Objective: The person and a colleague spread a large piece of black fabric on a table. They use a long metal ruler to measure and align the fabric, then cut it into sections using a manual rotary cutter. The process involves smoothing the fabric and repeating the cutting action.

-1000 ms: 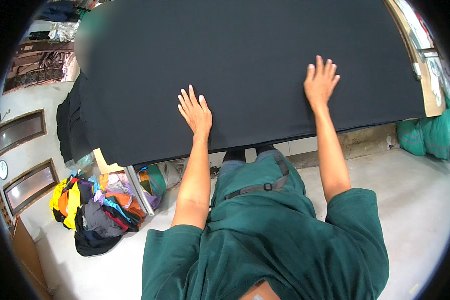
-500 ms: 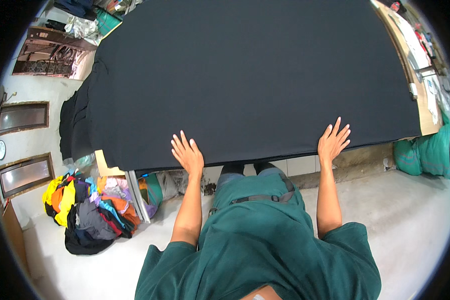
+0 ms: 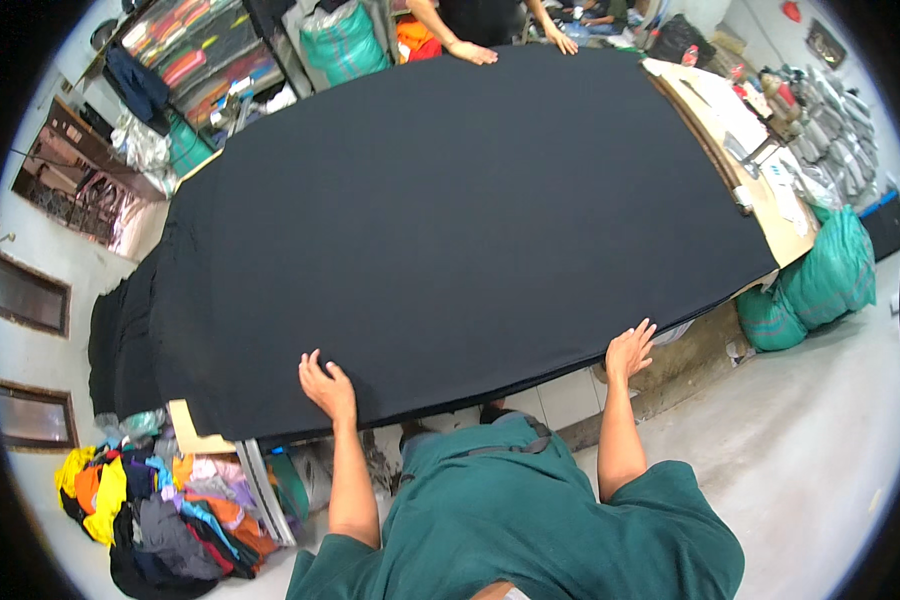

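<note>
A wide sheet of black fabric (image 3: 450,220) covers most of the long table, smooth in the middle and bunched in folds at its left end. My left hand (image 3: 327,388) rests on the cloth by the near edge, fingers extended. Farther right, my right hand (image 3: 630,350) lies at the same near edge with its fingers stretched out. Neither hand grips anything. Across the table, a co-worker's two hands (image 3: 473,53) touch or hover by the far edge of the fabric.
Pale table board (image 3: 792,245) shows at the right, with papers and a tool on it. Green sacks (image 3: 830,270) stand beyond that end. A heap of coloured cloth (image 3: 170,510) lies on the floor at left. Shelves of folded fabric (image 3: 205,60) stand at the back left.
The view has tilted up and turned, bringing the far edge and the co-worker's hands into sight. My hands stay at the near edge, fingers still extended.
</note>
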The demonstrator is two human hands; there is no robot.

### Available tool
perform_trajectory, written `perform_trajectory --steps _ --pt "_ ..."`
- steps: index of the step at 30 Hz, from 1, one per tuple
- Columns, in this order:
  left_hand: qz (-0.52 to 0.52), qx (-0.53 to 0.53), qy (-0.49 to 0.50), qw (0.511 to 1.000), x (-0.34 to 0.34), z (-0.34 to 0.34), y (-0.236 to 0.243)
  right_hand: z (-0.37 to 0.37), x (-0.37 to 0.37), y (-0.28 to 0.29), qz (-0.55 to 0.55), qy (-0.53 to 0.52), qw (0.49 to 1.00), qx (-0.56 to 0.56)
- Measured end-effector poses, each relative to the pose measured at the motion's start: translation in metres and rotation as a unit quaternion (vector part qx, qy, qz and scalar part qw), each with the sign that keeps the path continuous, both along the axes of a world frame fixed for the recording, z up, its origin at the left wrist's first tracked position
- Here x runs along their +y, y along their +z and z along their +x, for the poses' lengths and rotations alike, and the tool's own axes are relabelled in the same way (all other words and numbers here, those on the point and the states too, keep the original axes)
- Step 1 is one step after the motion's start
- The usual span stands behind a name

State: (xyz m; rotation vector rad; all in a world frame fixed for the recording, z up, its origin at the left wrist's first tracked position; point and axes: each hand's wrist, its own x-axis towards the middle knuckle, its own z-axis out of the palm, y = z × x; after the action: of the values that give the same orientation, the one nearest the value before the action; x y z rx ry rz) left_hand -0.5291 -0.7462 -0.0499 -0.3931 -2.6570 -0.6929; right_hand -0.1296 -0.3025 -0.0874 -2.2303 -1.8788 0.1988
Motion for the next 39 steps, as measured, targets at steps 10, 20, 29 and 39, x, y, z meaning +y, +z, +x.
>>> perform_trajectory --steps 10,20,29,39 --pt "0.004 -0.005 0.005 1.0 -0.103 -0.111 0.012 -0.051 -0.099 0.023 0.087 0.1 0.991 -0.012" --pt "-0.177 -0.118 -0.029 0.977 -0.162 -0.107 -0.01 -0.146 -0.22 0.025 0.078 0.365 0.911 0.173" --pt "-0.172 -0.103 -0.038 0.979 -0.181 -0.103 -0.009 -0.131 -0.313 0.035 0.102 0.281 0.938 0.176" --pt "-0.118 -0.085 -0.066 0.987 -0.176 -0.099 -0.016 0.015 -0.408 -0.157 -0.347 0.299 0.886 0.075"
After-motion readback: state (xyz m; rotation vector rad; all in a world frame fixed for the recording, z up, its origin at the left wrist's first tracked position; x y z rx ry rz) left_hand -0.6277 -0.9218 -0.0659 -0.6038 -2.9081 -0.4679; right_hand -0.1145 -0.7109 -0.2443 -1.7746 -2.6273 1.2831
